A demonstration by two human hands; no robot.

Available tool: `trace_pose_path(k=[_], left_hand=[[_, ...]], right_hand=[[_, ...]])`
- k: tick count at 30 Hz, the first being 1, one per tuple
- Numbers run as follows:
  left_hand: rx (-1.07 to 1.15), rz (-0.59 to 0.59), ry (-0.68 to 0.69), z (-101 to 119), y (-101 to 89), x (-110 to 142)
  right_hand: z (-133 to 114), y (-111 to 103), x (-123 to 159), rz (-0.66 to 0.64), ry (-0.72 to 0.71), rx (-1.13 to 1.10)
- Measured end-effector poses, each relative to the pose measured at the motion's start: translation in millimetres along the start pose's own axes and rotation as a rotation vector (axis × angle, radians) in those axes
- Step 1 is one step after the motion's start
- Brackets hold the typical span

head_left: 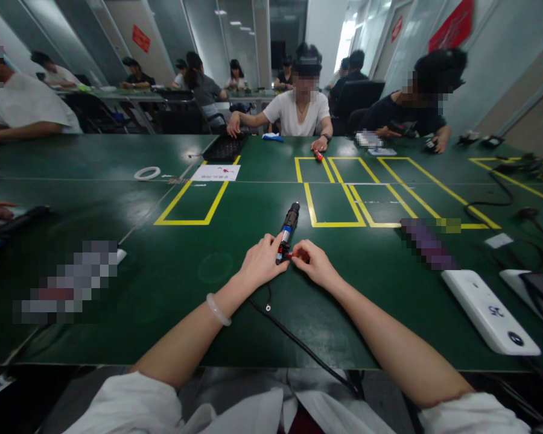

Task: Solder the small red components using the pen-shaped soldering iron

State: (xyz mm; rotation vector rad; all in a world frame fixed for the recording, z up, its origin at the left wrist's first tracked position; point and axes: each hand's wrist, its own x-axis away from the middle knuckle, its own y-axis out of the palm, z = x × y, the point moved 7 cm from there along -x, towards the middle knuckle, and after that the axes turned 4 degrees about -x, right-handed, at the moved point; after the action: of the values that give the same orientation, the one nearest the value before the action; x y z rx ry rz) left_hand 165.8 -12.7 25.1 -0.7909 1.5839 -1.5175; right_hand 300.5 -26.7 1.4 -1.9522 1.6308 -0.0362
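An office-style room used as a shared workshop.
People (298,111) in black headgear (308,59) sit around a long green desk (366,259) marked with yellow tape rectangles (337,225), with more seated at a farther desk (117,93); office chairs (358,97), glass partitions (208,39) and a black cable (301,345) on the near desk show it.

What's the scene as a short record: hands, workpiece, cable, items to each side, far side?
left hand: the left hand grips the device, thumb near its near end
right hand: the right hand pinches a small red part there; too small to identify
device: dark, with a blue band, tip pointing away
cable: black cable, runs to the near table edge
right side: white power bank
left side: white ring, beyond the hands
far side: a co-worker's hand at a red item
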Motion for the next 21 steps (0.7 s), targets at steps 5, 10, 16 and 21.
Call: trace_pose_path(k=[5,10,16,21], left_hand=[[-0.002,-0.002,0.058,5.0,-0.9,2.0],[0.008,-0.007,0.045,3.4,0.5,3.0],[0.021,0.040,0.038,6.2,-1.1,4.7],[-0.013,0.069,0.001,6.7,-0.9,4.2]], right_hand=[[0.2,4.1,0.4,-0.035,-0.008,0.045],[0.2,6.1,0.6,-0.065,-0.022,0.066],[-4.7,-0.5,0.1,-0.019,-0.019,0.063],[-6.6,-3.9,0.5,0.009,-0.004,0.083]])
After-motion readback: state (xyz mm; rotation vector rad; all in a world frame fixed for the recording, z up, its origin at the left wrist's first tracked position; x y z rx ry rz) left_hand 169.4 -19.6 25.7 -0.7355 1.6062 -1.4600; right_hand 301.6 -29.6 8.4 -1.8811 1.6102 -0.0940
